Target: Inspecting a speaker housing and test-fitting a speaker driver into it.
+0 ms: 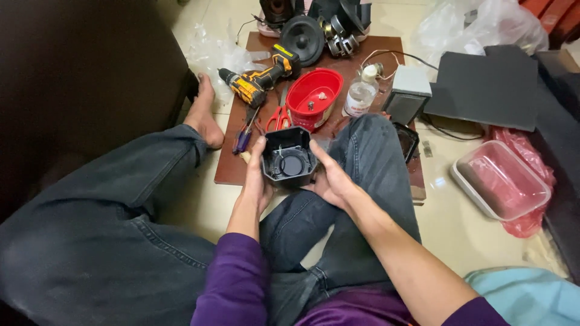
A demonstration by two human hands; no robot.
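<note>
A: Since the person sits on the floor with knees drawn up, what sits nearest the camera?

B: Purple sleeves and jeans, then the left hand (257, 181) and right hand (331, 181), each closed around one side of a black speaker housing (289, 157). It is held over the lap with its open side tilted up toward the face, probably so the round opening and thin wires inside can be seen.

A: Both hands are gripping it?

B: Yes, palms against opposite walls and thumbs along the rim, which steadies it from both sides.

A: And just beyond?

B: A brown wooden board (241, 163) lies on the tiled floor as a work surface. On it, near at hand, are a purple-handled screwdriver (244, 137), red-handled scissors (278, 116), a red plastic bowl (314, 96) that holds a few small parts, likely to stop them straying, and a clear bottle (360, 95).

A: Farther out?

B: A yellow-and-black cordless drill (258, 78), a small grey speaker box (408, 93), and loose black speaker drivers (302, 37) at the board's far edge. Off to the right, a clear lidded container (500, 179) rests on the floor.
</note>
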